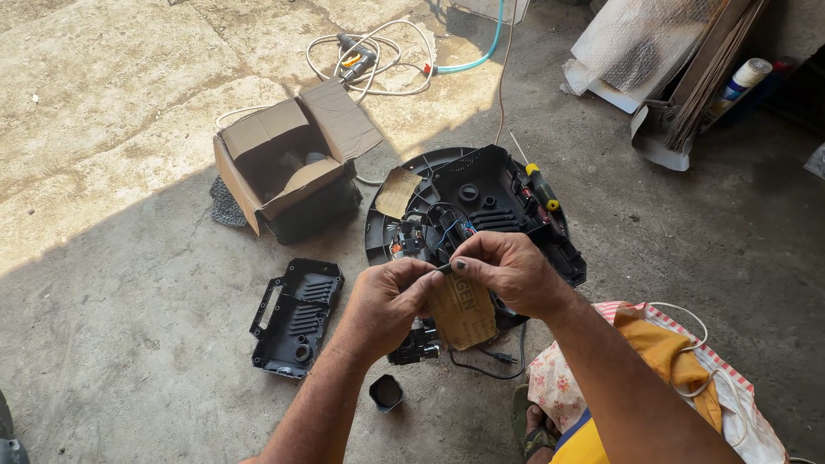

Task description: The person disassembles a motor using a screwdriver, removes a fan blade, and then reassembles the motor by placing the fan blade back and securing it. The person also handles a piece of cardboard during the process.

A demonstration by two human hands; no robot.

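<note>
Both hands met over the opened appliance, pinching one small dark part between them. The left hand (387, 301) gripped its near end with closed fingers; the right hand (507, 271) pressed thumb and forefinger on the other end, so the dark part (443, 268) lay crosswise, equally close to each. Below sat a small black cap (386, 392), a black vented cover (296, 316), then the black housing (494, 202), a screwdriver (541, 187) and a cardboard box (288, 159).

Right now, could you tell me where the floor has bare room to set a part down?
Bare concrete floor lies left of the cardboard box, and below the detached black cover, left of the small black cup. More lies right of the opened black appliance. It is crowded where the left hand and right hand meet.
</note>
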